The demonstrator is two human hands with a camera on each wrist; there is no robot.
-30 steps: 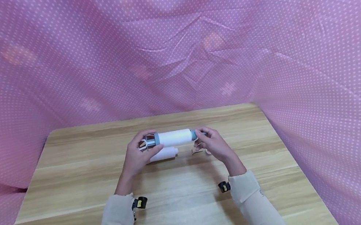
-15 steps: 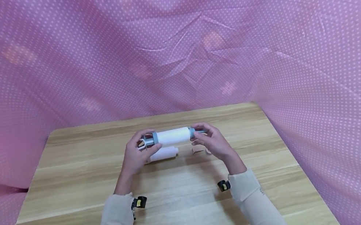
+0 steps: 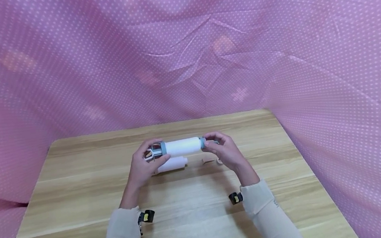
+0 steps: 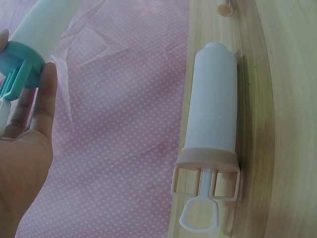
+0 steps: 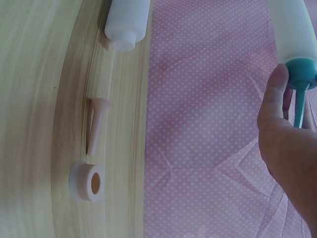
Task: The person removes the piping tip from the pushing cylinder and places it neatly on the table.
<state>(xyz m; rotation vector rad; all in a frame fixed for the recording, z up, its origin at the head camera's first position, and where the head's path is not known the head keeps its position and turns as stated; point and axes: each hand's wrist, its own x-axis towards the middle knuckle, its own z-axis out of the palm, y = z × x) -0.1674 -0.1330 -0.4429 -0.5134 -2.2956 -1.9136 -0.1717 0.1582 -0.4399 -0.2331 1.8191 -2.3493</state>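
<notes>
A white-barrelled pastry syringe (image 3: 183, 146) with teal ends is held level above the table. My left hand (image 3: 142, 166) grips its teal collar at the handle end, fingers behind and thumb in front. At the other end my right hand (image 3: 228, 152) pinches the teal nozzle cap (image 5: 301, 73), whose thin teal nozzle (image 5: 299, 106) points out past the fingers. Below lies a second white pastry syringe (image 4: 214, 99) with a beige collar (image 4: 207, 157) and a white loop handle (image 4: 199, 214). Its front end shows a bare white neck (image 5: 123, 40).
On the wooden table (image 3: 193, 211), a beige nozzle (image 5: 96, 124) lies beside a beige ring cap (image 5: 88, 181), right of the second syringe. Pink dotted cloth (image 3: 184, 57) hangs behind the table and along both sides.
My right fingers have shifted from near the thin nozzle onto the teal cap of the pastry syringe. The left hand keeps its grip, nearly still.
</notes>
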